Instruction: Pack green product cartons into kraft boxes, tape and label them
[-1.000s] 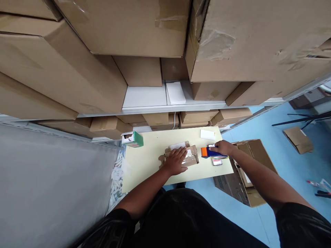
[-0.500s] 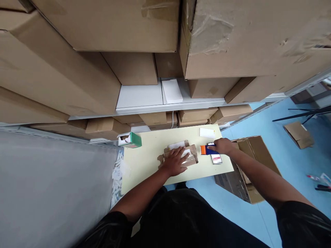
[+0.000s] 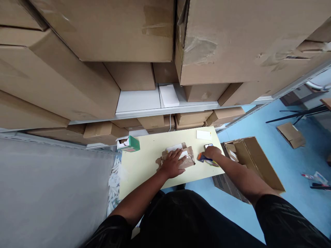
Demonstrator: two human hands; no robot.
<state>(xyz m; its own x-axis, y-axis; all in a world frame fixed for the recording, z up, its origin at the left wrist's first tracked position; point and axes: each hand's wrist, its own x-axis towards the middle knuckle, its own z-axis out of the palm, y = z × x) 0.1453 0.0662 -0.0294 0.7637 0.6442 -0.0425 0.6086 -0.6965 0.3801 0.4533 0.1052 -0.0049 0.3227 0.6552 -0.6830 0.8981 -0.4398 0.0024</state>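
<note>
Shelves [image 3: 138, 105] of boxes [image 3: 111, 32] overlook a pale tabletop [image 3: 139, 170], where a small cardboard package [image 3: 190, 160] lies near the middle under the left hand [image 3: 172, 164], flat with fingers spread, while the right hand [image 3: 212, 152], just beyond, is curled round a blue-and-orange tape dispenser [image 3: 205, 159]. Probably light and fairly stiff, the package may slip on its shiny patch and crumple at its ragged end, so its long sides seem the surer hold.

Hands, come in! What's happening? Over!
Left hand spread on cardboard package. Right hand holding orange-and-blue tool. Phone close to right hand.
</note>
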